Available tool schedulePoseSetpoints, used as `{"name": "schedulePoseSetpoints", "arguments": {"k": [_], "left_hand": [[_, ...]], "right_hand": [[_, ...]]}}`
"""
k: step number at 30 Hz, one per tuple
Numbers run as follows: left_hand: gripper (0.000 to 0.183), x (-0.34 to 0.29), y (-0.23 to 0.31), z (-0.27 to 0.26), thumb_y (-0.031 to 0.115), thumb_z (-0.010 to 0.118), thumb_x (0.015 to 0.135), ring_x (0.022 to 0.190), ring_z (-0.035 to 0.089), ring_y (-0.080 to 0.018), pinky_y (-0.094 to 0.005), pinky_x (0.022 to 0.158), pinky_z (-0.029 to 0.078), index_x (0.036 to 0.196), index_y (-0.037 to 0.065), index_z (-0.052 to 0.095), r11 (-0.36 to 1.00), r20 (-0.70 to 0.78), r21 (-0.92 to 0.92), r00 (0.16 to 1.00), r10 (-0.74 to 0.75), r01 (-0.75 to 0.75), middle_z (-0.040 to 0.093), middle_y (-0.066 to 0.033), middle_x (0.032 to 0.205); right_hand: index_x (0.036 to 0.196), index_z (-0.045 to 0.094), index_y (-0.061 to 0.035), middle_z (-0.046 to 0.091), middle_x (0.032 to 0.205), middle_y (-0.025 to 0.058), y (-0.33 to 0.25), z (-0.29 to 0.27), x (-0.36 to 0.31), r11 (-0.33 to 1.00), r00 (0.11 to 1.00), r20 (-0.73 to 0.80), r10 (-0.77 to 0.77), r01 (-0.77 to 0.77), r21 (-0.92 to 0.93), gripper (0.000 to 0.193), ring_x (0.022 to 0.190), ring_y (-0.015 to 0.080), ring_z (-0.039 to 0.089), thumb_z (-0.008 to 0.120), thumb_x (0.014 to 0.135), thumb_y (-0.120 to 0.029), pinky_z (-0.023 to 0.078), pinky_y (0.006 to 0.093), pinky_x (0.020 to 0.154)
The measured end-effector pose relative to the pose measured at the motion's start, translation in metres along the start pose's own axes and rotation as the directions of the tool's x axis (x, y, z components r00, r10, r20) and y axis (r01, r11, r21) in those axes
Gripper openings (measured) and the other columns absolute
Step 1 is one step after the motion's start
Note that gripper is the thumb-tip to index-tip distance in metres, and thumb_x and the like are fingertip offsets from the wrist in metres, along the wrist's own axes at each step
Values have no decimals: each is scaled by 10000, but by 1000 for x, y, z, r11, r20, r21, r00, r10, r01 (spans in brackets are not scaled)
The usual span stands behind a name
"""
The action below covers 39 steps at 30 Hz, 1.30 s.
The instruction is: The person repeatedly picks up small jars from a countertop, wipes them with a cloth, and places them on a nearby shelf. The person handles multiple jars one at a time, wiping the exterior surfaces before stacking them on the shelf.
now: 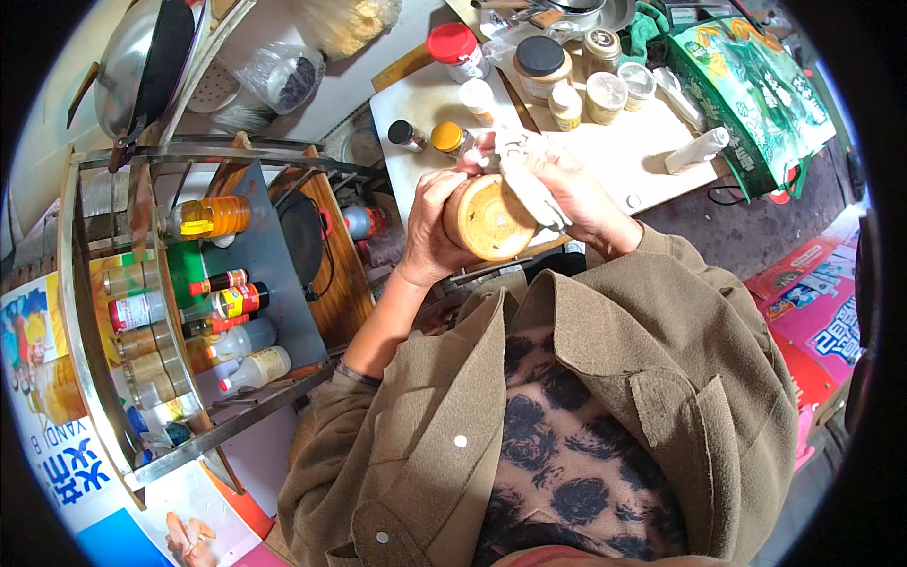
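Note:
My left hand [432, 215] is wrapped round a round jar [493, 221] with yellow-brown contents. The jar is tilted, one round end facing me; its far end is hidden. A crumpled white cloth [535, 192] is in my right hand [588, 197] and lies against the jar's side. Just beyond my hands, on a white board [402, 168], stand a small black-capped jar [405, 135], a yellow-capped jar [449, 139] and a white container [476, 96].
Farther back are a red-lidded jar [455, 47], a large black-lidded jar [542, 66] and several smaller jars. A green bag [756, 104] is at right, near a white roll-shaped thing [697, 150]. On my left, a metal rack [170, 331] holds bottles; a wok [132, 71] hangs above.

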<state>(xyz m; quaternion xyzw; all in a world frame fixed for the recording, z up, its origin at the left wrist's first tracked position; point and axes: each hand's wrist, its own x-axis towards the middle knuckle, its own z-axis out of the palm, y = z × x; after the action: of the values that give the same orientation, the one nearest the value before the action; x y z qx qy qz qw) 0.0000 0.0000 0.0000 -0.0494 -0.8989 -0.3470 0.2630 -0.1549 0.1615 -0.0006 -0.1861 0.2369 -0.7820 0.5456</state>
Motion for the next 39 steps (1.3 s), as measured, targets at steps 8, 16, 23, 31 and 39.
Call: {"name": "schedulePoseSetpoints", "arguments": {"k": [8, 16, 23, 31, 39], "left_hand": [[860, 12, -2, 0, 214, 944, 603, 1111, 599, -347, -465, 986, 457, 1315, 99, 475, 991, -75, 29, 989, 130, -128, 613, -121, 1253], [972, 9, 2, -9, 337, 969, 493, 1139, 587, -365, -473, 1010, 453, 1306, 83, 500, 1000, 46, 14, 999, 17, -18, 620, -132, 1249], [991, 7, 13, -13, 289, 971, 484, 1118, 568, -405, -473, 988, 468, 1302, 59, 460, 995, 187, -2, 977, -98, 100, 590, -177, 1228], [997, 6, 23, -14, 237, 969, 453, 1111, 561, -389, -463, 972, 472, 1297, 72, 465, 979, 255, 19, 946, -202, 204, 575, -165, 1194], [988, 5, 25, -15, 261, 969, 471, 1117, 558, -383, -463, 969, 475, 1301, 81, 463, 974, 316, 75, 921, -227, 215, 571, -161, 1195]], "right_hand": [[1338, 544, 26, 631, 1290, 166, -30, 8, -14, 993, 985, -155, -76, 62, -98, 453, 1162, 244, 639, 652, 981, -230, 519, 344, 1003], [1153, 659, -14, 628, 1083, 94, -49, 29, -18, 299, 926, 294, -238, 358, -885, 424, 1053, 228, 617, 828, 783, -135, 503, 342, 916], [1057, 632, -16, 614, 989, 82, -38, 27, -11, 458, 976, 176, -128, 216, -862, 406, 955, 192, 603, 834, 773, -224, 491, 322, 842], [999, 621, -41, 589, 975, 3, -20, 11, -10, 839, 993, 107, -49, 99, -535, 233, 917, 83, 553, 761, 864, -168, 475, 259, 813], [1102, 592, -45, 606, 994, -2, -23, 14, -17, 736, 996, 84, 39, 28, -676, 324, 921, 74, 564, 740, 847, -176, 489, 263, 831]]}}
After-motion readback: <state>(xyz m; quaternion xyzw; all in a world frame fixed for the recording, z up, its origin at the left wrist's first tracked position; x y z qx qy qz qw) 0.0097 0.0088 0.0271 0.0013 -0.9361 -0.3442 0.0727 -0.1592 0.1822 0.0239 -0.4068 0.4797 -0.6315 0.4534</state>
